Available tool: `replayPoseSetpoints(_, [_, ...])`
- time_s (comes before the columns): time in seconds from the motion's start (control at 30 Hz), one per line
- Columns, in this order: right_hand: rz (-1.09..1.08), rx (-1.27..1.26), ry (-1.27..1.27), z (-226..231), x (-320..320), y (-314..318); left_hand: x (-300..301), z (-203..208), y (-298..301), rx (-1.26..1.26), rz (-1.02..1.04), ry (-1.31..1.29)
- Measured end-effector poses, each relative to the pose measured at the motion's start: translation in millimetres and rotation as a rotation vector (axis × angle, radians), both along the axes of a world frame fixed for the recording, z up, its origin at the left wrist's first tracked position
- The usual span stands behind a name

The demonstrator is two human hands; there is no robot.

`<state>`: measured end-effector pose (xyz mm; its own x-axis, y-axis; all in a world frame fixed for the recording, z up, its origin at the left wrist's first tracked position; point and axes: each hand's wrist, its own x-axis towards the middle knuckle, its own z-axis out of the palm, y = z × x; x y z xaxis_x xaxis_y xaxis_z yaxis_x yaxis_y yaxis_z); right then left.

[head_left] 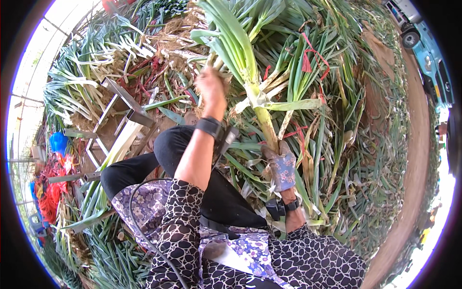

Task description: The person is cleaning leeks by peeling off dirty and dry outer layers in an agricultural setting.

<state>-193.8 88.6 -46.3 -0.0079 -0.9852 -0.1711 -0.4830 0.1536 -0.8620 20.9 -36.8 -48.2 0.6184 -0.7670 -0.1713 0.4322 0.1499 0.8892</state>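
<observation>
In the head view, the gloved right hand (280, 168) grips the lower end of a thick leek (251, 83) over the heap (356, 164), leaves toward its far edge, perhaps so they stay free. The left hand (211, 89) is blurred near these leaves; its closure I cannot tell.

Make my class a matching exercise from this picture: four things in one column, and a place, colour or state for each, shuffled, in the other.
Column one
1. left hand
2. right hand
3. vehicle
4. heap of strings

Column two
A. orange-red, near the picture's left edge
B. in a flower-patterned glove, holding the large leek low on its stalk
C. light blue, near the picture's right edge
D. ungloved, to the left of the large leek

Right pairs: 1-D, 2-B, 3-C, 4-A
</observation>
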Motion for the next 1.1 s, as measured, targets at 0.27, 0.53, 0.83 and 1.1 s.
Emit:
replayPoseSetpoints(0.27, [-0.009, 0.151, -0.186, 2.2, -4.0, -2.9, -7.2, -1.2, 13.2, 0.105, -0.375, 0.165])
replayPoseSetpoints(0.53, [0.19, 0.423, -0.451, -34.6, -18.9, 2.0, -32.6, 19.6, 20.5, -0.139, -0.597, 0.229])
replayPoseSetpoints(0.83, [0.086, 0.092, 0.02, -2.5, -36.3, 7.2, -35.3, 6.9, 8.3, 0.062, -0.35, -0.297])
replayPoseSetpoints(1.1, [-0.01, 0.048, 0.026, 41.4, -46.4, 46.1, -80.9, 31.0, 28.5, -0.111, -0.613, -0.257])
